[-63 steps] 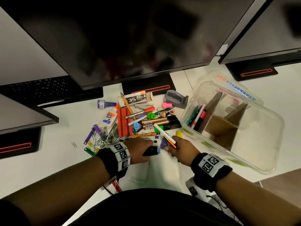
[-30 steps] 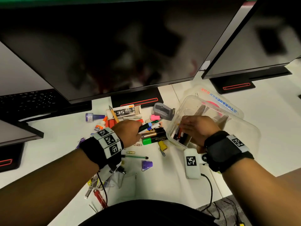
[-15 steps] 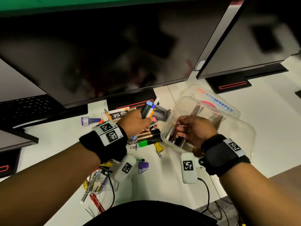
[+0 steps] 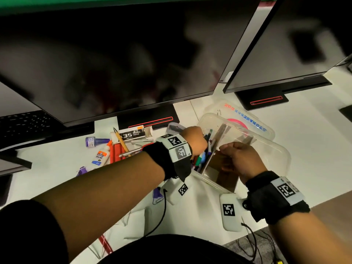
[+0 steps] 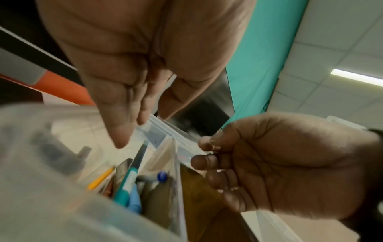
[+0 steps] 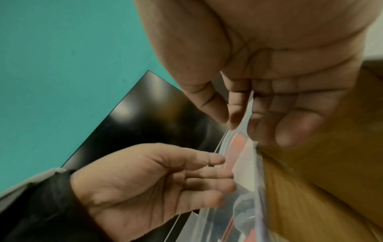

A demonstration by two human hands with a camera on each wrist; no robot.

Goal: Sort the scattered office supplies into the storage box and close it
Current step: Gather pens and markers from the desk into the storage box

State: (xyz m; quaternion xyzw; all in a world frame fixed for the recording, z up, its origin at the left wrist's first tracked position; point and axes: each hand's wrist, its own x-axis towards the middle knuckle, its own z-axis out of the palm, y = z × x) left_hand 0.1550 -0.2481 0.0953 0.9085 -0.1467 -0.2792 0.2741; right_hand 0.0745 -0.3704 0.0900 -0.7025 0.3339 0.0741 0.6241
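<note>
The left hand (image 4: 194,139) hovers, fingers loose, over the clear plastic storage box (image 4: 282,155) (pens inside); the right hand (image 4: 240,159) pinches its divider (image 5: 163,157).

Left hand (image 4: 194,139) extended, fingers straight, empty. Right hand (image 4: 239,159) fingers curled, thumb and fingertips pinching.

The head view is dim and warm, with the monitors (image 4: 122,60) reflecting smeared, blurry shapes and bowing at the frame's edges. The desk (image 4: 314,141) is the brightest area. Both arms cast soft shadows toward the viewer. In the left wrist view a ceiling light (image 5: 357,78) glares at the right edge, and the box wall (image 5: 41,196) is a foggy blur. The right wrist view is soft throughout, with the nearest fingers (image 6: 290,127) out of focus.
</note>
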